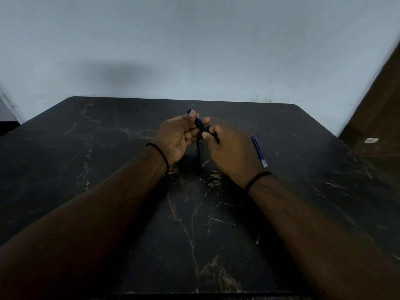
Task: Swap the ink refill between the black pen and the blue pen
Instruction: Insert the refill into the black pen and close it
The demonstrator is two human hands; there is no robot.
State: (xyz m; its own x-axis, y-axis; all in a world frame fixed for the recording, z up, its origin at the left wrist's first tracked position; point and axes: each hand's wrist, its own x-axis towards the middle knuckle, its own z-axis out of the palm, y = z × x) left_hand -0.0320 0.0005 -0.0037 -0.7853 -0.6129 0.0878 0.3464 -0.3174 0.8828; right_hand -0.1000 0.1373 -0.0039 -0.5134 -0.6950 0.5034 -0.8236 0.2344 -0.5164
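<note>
The scene was dim and soft. A broad blurred shadow lay on the far wall (194, 50) at left. The dark table (216, 234) showed little glare. Wide-angle distortion bent the smeared right and left edges.

Black marble-veined table (216, 234), blue ink refill (259, 151) and black pen (200, 156) on it

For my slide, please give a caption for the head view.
Both hands hold the blue pen; a blue refill lies on the table.
</note>
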